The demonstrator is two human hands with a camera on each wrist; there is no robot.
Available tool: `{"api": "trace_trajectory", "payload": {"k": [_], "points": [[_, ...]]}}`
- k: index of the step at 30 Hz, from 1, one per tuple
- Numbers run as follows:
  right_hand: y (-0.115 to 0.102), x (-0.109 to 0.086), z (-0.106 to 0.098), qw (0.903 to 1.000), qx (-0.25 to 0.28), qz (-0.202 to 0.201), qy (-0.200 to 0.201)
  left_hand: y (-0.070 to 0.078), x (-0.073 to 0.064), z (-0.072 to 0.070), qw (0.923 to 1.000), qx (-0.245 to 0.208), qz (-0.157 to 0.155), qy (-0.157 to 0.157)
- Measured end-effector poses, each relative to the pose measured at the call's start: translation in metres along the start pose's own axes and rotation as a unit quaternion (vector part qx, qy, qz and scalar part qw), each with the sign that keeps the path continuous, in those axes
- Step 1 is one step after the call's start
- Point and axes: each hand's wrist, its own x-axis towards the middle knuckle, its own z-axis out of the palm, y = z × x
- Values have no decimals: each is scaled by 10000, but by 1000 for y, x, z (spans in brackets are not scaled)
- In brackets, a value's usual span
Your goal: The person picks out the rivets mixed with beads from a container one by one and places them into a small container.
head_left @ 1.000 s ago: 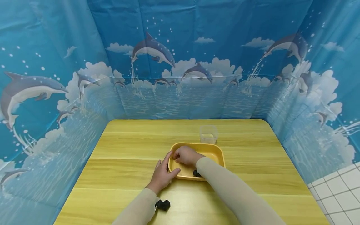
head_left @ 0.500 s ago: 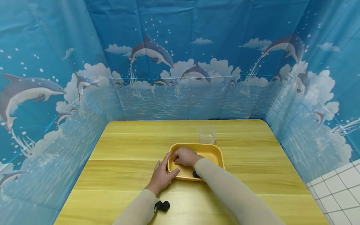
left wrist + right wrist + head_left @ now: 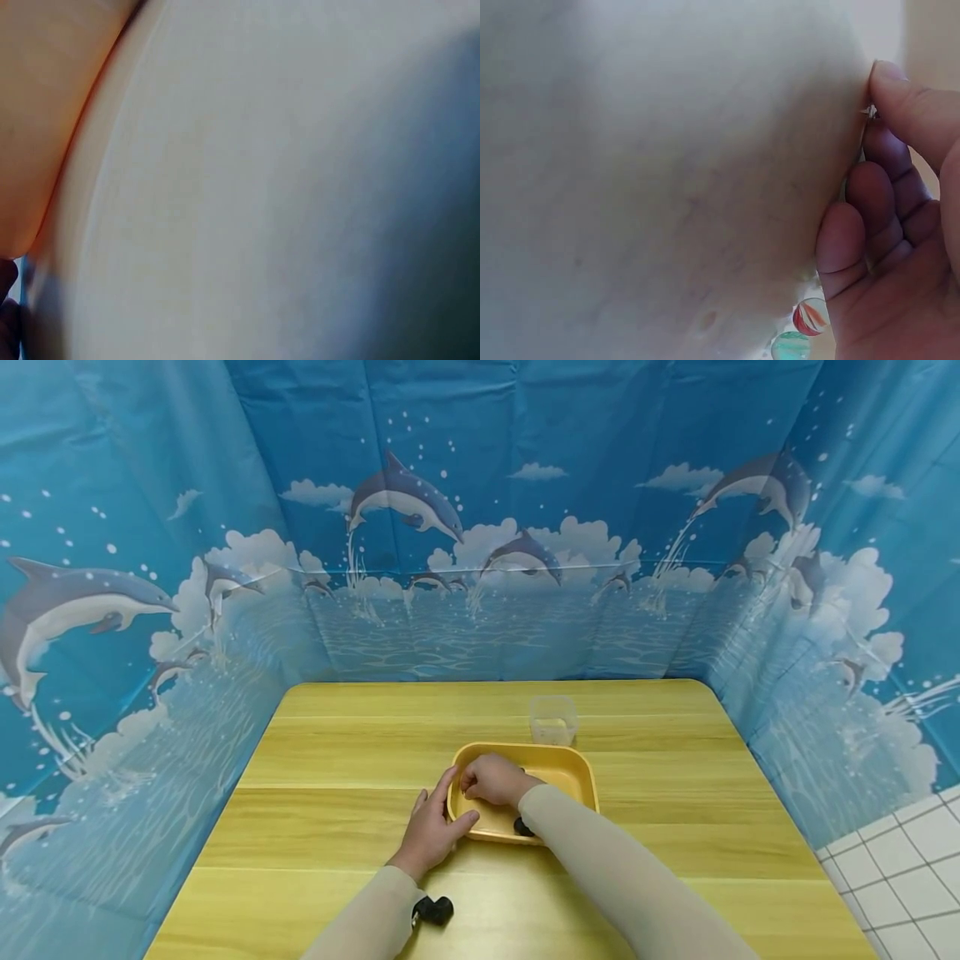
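Note:
My left hand (image 3: 432, 827) rests against the left end of a yellow tray (image 3: 588, 766), its thumb at the near rim and its fingers fairly straight along the left side. Inside the tray, my right hand (image 3: 495, 777) is palm down near the left wall. The right wrist view shows that hand's thumb and forefinger meeting at a small shiny thing (image 3: 870, 112), mostly hidden, with the other fingers curled. Below the fingers lie a red-and-clear marble (image 3: 810, 316) and a green marble (image 3: 791, 346).
A clear plastic box (image 3: 553, 721) stands behind the tray on the wood-grain table (image 3: 337, 752). Black wrist cameras show at the left cuff (image 3: 433, 910) and over the near tray rim. Dolphin-print curtains (image 3: 480, 635) hang around the table. Pale blur fills most of both wrist views.
The head view shifts very slightly. Both hands keep almost the same place at the tray, the right hand's fingers moving only a little at its left end.

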Motion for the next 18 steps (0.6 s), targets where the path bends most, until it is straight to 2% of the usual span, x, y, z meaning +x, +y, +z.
{"api": "trace_trajectory", "payload": {"k": [18], "points": [[2, -2, 1, 10000, 67, 49, 28, 1, -1, 0, 10000, 20, -26, -24]]}}
